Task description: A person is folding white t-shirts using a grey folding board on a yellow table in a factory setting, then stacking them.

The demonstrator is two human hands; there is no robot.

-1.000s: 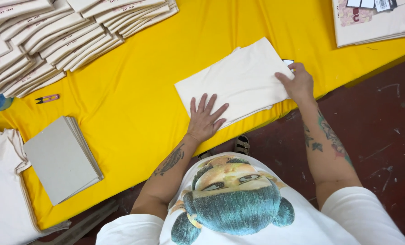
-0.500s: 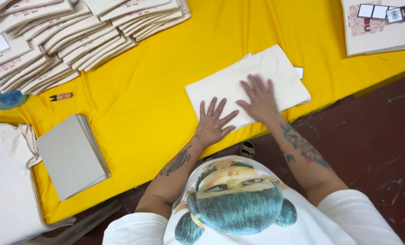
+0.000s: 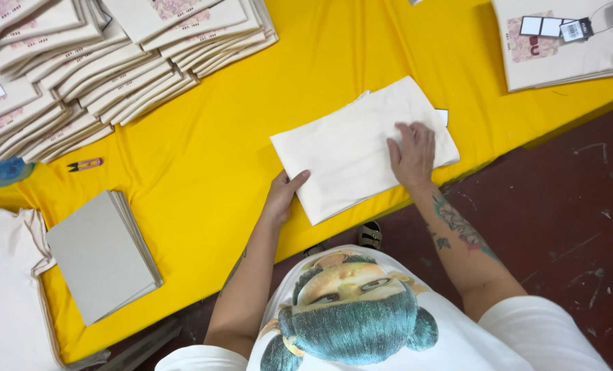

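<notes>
A folded cream garment (image 3: 351,148) lies on the yellow table cloth (image 3: 203,178) near the table's front edge. My left hand (image 3: 284,194) touches the garment's near left edge, fingers slipped at the side of the fold. My right hand (image 3: 411,154) lies flat on the garment's right part, fingers spread, pressing it down. A small white tag (image 3: 443,117) pokes out from under the garment's right corner.
Rows of folded cream garments (image 3: 93,62) fill the far left. A stack of grey cardboard sheets (image 3: 100,254) sits at the near left, beside cream fabric (image 3: 4,288). Small pink snips (image 3: 85,164) lie on the cloth. Tagged folded garments (image 3: 560,41) lie far right. Dark red floor (image 3: 567,206) at right.
My right hand slid from the garment's far right corner toward its middle right. My left hand moved from flat on the garment to its near left edge.
</notes>
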